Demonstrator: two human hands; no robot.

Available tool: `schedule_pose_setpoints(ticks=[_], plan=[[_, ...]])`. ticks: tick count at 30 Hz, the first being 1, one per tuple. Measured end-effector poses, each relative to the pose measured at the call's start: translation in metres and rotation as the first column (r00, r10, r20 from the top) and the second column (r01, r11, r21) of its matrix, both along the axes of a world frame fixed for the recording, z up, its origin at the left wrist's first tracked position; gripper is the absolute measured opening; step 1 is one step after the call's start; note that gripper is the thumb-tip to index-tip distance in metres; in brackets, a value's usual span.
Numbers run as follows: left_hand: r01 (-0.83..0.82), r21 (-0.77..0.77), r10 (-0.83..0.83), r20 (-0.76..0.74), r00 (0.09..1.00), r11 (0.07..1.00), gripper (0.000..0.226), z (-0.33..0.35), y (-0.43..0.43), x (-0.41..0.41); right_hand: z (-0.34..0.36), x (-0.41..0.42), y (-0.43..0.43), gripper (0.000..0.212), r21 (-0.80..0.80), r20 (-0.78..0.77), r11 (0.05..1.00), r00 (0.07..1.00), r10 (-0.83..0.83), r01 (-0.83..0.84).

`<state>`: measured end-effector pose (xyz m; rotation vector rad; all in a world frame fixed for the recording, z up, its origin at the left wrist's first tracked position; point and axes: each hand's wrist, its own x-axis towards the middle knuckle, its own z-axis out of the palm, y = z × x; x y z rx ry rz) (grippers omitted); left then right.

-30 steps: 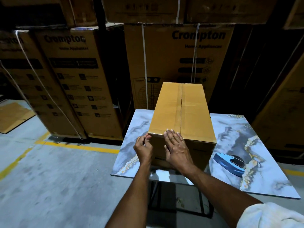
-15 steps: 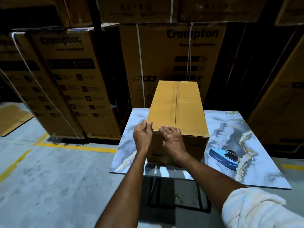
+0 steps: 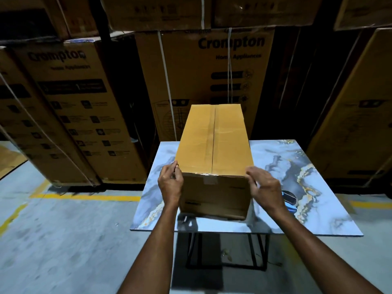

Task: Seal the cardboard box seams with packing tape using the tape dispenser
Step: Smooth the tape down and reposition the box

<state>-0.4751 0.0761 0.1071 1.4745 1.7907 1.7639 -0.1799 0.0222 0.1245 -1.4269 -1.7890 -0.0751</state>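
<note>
in a dim warehouse walled with stacked crompton cartons (image 3: 212, 81), a cardboard box (image 3: 214, 145) stands lengthwise near the front edge of a marble-patterned table (image 3: 322, 209), left hand (image 3: 169, 183) and right hand (image 3: 265, 187) gripping its near top corners, the blue tape dispenser (image 3: 290, 201) lying partly hidden just behind the right hand.

On table (image 3: 318, 217): box (image 3: 214, 145) ctr, tape dispenser (image 3: 289, 200) R of it; stacked cartons (image 3: 212, 71) behind table, L to R.
</note>
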Motion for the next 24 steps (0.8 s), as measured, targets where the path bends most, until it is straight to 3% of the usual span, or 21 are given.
schedule_pose_setpoints(ticks=[1,3,5,7,9,11,13,16,19,24], plan=[[0.004,-0.008,-0.004,0.010,1.000,1.000,0.025,0.001,0.000,-0.002,0.006,0.000,-0.002,0.040,-0.030,-0.156,0.993,0.981,-0.114,0.110],[0.048,-0.020,-0.047,0.017,0.999,0.999,0.022,0.003,0.000,-0.006,0.015,-0.005,-0.008,0.050,-0.254,-0.414,0.961,0.885,-0.214,0.114],[0.096,-0.034,-0.097,-0.007,0.995,0.995,0.019,0.008,0.000,-0.008,0.019,-0.018,-0.015,0.048,-0.346,-0.517,0.936,0.819,-0.248,0.065],[0.062,-0.095,-0.071,-0.094,0.993,0.994,0.020,0.016,0.004,-0.011,0.020,-0.039,-0.019,0.044,-0.328,-0.540,0.939,0.795,-0.275,0.102],[-0.039,-0.200,-0.022,-0.294,0.956,0.979,0.022,0.027,0.007,-0.011,0.013,-0.069,-0.024,0.041,-0.316,-0.550,0.946,0.797,-0.248,0.076],[-0.091,-0.287,-0.059,-0.472,0.880,0.953,0.026,0.039,0.008,-0.005,0.005,-0.104,-0.028,0.034,-0.342,-0.546,0.938,0.825,-0.146,-0.061],[-0.064,-0.347,-0.142,-0.537,0.831,0.936,0.033,0.051,0.009,0.006,0.002,-0.136,-0.028,0.026,-0.368,-0.464,0.900,0.885,0.039,-0.232],[-0.013,-0.387,-0.219,-0.550,0.806,0.922,0.040,0.057,0.011,0.019,0.005,-0.155,-0.014,0.027,-0.439,-0.358,0.800,0.896,0.263,-0.410],[-0.062,-0.391,-0.198,-0.588,0.785,0.918,0.039,0.054,0.008,0.021,0.009,-0.141,0.018,0.036,-0.414,-0.367,0.842,0.910,0.194,-0.346],[-0.169,-0.394,-0.170,-0.691,0.702,0.903,0.033,0.047,0.005,0.045,0.020,-0.097,0.118,0.044,-0.425,-0.161,0.893,0.983,0.087,-0.148]])
